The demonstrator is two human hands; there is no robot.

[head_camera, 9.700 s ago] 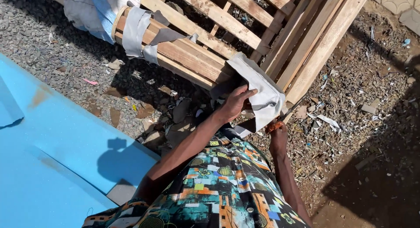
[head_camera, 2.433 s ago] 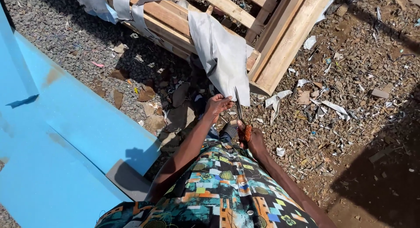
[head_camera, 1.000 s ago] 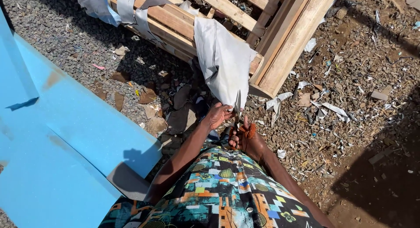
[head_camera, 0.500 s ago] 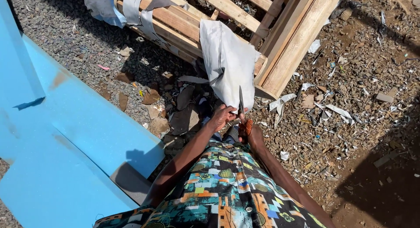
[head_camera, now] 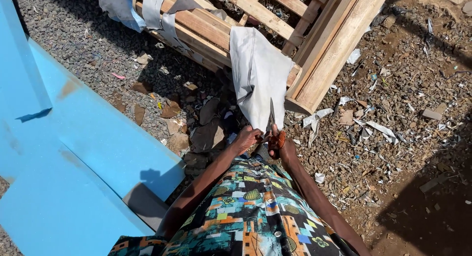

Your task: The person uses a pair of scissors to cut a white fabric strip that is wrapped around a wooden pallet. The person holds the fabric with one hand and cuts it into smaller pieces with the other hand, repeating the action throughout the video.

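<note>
A grey cloth (head_camera: 258, 74) hangs down from the wood frame (head_camera: 339, 35), w/ its low end right at the hands. The left hand (head_camera: 247, 138) pinches the bottom edge of the cloth, fingers shut tight on it. The right hand (head_camera: 279, 142) is just beside it, nearly touching, & grips a pair of scissors (head_camera: 272, 119). The blades point up & lie against the cloth. Can't tell if the blades are open or closed, too small to see.

The frame is made of pale planks & sits on grey gravel (head_camera: 73, 35). More grey & white cloth strips (head_camera: 147, 10) hang over the frame's far left part. On the left lies a big blue sheet (head_camera: 83, 157), flat on the ground. On the right the ground is brown dirt w/ lots of small white scraps (head_camera: 373, 128). The person wears a shirt w/ many colours (head_camera: 246, 212).
</note>
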